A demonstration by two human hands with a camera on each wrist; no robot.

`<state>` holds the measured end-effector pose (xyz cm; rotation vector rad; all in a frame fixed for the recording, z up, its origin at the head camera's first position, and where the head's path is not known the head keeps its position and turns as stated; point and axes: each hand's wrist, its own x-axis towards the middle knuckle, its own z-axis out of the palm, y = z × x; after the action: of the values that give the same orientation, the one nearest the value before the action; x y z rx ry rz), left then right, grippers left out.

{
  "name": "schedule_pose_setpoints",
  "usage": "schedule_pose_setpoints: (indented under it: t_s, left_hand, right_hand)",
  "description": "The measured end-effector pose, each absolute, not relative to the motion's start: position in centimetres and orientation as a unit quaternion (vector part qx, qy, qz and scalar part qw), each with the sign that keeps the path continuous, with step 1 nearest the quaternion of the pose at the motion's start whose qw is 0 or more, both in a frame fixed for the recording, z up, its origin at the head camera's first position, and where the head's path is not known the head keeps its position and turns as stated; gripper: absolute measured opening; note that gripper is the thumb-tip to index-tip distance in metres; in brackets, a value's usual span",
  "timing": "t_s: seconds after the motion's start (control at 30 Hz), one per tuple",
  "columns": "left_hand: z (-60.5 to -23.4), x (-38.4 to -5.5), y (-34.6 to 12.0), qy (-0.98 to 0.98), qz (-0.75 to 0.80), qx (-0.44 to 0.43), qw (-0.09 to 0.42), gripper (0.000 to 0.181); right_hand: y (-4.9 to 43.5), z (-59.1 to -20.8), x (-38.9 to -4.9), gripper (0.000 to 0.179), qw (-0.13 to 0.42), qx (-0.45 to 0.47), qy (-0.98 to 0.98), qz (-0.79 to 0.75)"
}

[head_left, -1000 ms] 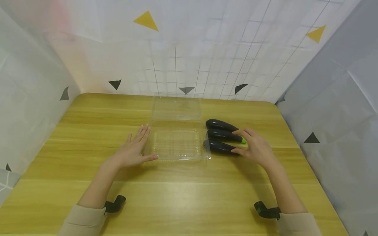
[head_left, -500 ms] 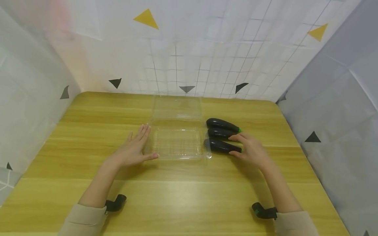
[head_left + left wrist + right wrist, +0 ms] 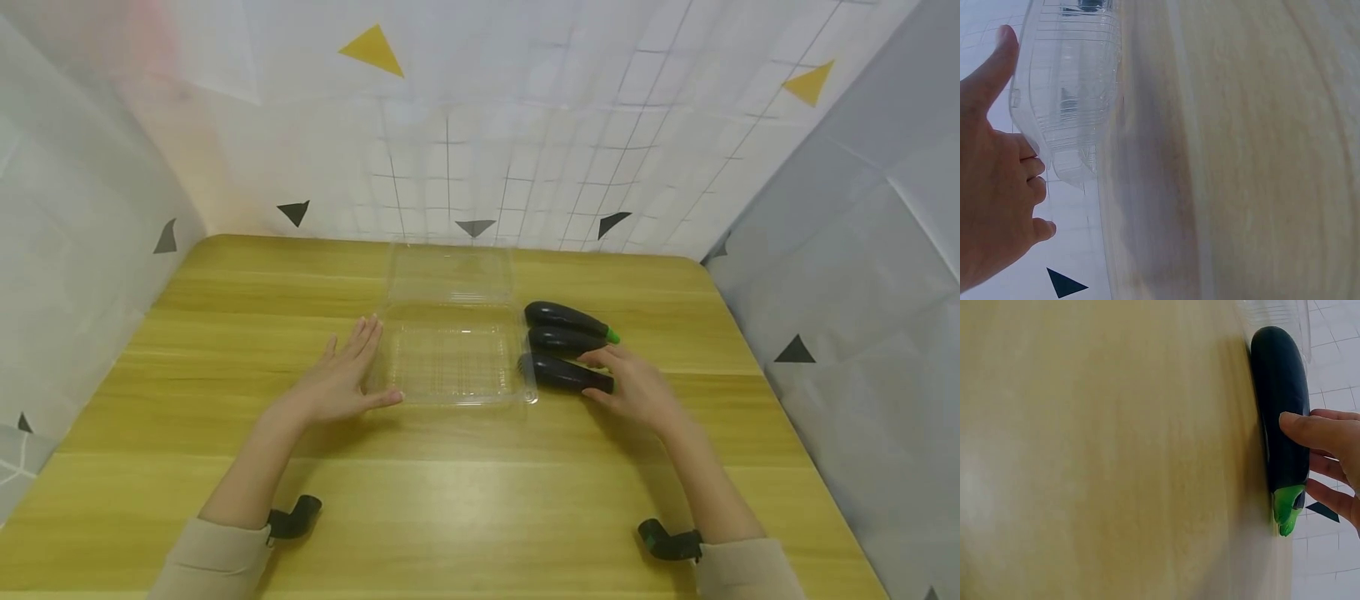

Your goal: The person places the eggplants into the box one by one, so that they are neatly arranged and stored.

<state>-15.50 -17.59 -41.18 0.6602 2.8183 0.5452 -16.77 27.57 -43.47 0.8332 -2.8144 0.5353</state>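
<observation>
The glossy, dark purple-black eggplant nearest the person (image 3: pixel 562 372) lies, in the head view, on the yellowish wood-grain table (image 3: pixel 465 500), its blunt end showing through the right rim of the clear ribbed plastic container (image 3: pixel 450 358). The right hand (image 3: pixel 632 385) grasps it near the stem; a second ago that hand was farther right, thumb and fingertips wider apart. It now covers the stem of the middle eggplant (image 3: pixel 561 340), visible then, and reveals the green stem of the far eggplant (image 3: pixel 564 316). The left hand (image 3: pixel 330 390) is unchanged, fingers straight and unclenched at the container's left side.

In the left wrist view, the thumb extends along the thin rim; fine parallel ribs line the plastic wall, and dark shapes behind it are hard to make out.

In the right wrist view, the thumb presses smooth skin above a crinkled green cap. The other fingers are partly hidden behind the eggplant; hand and container are cut off by the frame.
</observation>
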Motion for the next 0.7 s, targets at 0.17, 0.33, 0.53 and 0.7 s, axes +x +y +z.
schedule_pose_setpoints:
  t_s: [0.17,0.33,0.53,0.7]
  left_hand:
    - [-41.3,-15.5,-17.6,0.952,0.184,0.224,0.097,0.109]
    - [-41.2,-15.4,-17.5,0.952,0.185,0.224,0.096,0.108]
    - [-41.2,-15.3,-17.5,0.953,0.183,0.226,0.091,0.108]
    - [-41.2,-15.3,-17.5,0.952,0.183,0.229,0.085,0.109]
  right_hand:
    - [27.4,-43.6,-16.6,0.044,0.063,0.282,-0.942,0.169]
    - [27.4,-43.6,-16.5,0.044,0.063,0.283,-0.943,0.165]
    - [27.8,-43.1,-16.1,0.046,0.083,0.278,-0.943,0.16]
    - [28.3,-42.5,-15.8,0.045,0.087,0.266,-0.948,0.154]
